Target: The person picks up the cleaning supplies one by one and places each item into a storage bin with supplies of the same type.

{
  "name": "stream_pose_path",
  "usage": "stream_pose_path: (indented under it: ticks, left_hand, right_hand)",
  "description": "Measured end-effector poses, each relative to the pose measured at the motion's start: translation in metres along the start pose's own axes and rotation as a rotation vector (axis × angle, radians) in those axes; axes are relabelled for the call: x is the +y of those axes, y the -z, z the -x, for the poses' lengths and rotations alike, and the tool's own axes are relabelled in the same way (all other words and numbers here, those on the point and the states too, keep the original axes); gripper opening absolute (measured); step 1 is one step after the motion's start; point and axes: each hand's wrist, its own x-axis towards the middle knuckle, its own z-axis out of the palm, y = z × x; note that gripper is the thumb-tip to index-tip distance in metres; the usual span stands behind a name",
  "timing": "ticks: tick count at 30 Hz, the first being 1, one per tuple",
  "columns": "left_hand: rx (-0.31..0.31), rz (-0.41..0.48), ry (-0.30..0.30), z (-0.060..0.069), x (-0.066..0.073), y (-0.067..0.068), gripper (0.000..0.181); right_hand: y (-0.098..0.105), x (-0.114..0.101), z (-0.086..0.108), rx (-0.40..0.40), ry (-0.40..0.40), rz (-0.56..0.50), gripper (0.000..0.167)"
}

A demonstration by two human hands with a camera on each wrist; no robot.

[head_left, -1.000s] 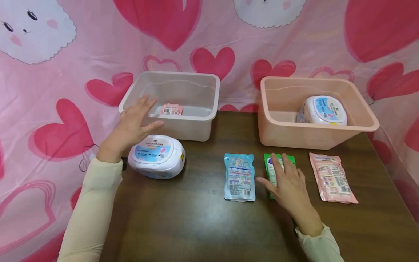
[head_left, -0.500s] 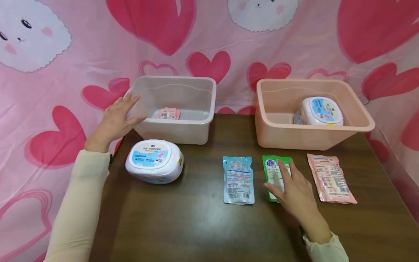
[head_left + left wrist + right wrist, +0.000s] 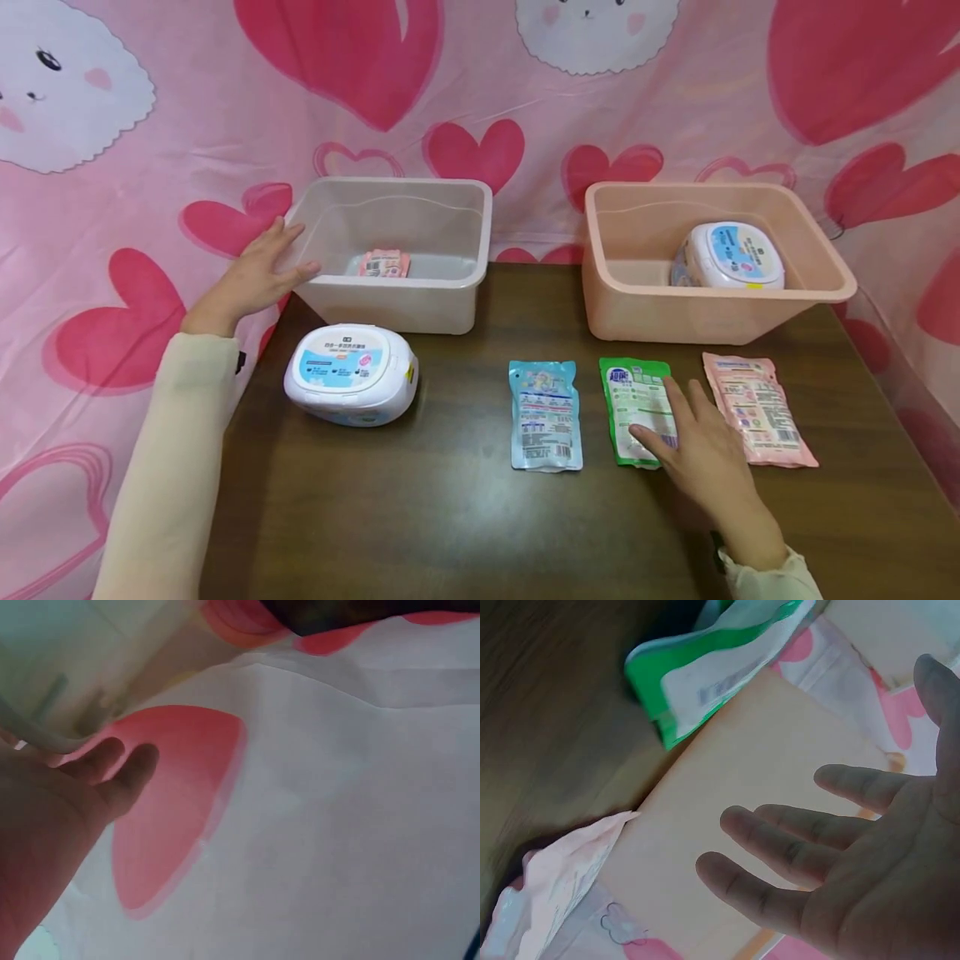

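Observation:
My left hand [image 3: 251, 277], fingers spread, is at the left rim of the grey bin [image 3: 390, 307]; whether it touches is unclear. In the left wrist view the same hand [image 3: 67, 795] has its fingers by the bin's edge. My right hand [image 3: 708, 454] hovers with spread fingers over the right edge of the green packet [image 3: 636, 408], beside the pink packet [image 3: 757, 408]. In the right wrist view that hand [image 3: 840, 862] holds nothing, apart from the green packet [image 3: 705, 675] and the pink packet [image 3: 562, 885]. A blue packet [image 3: 546, 417] lies to their left.
A white tub [image 3: 348, 375] stands before the grey bin, which holds a small pink packet [image 3: 385, 263]. The peach bin [image 3: 720, 317] at the back right holds another white tub [image 3: 738, 254]. A heart-patterned cloth [image 3: 525, 100] hangs behind the table [image 3: 450, 517].
My left hand has moved left, from above the grey bin to its left rim. My right hand has shifted right and slightly down, uncovering more of the green packet. The head view has shifted slightly.

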Motion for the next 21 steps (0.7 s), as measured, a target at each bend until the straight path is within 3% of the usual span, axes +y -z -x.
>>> stream_pose_path:
  ticks: [13,21]
  left_hand:
    - [-0.042,0.028,0.010,-0.010,-0.010,0.001,0.105]
    - [-0.052,0.085,0.018,-0.012,-0.017,0.004,0.110]
  right_hand:
    - [0.007,0.043,-0.004,-0.040,-0.015,0.016,0.091]
    - [0.019,0.079,-0.003,-0.016,-0.037,0.034,0.087]
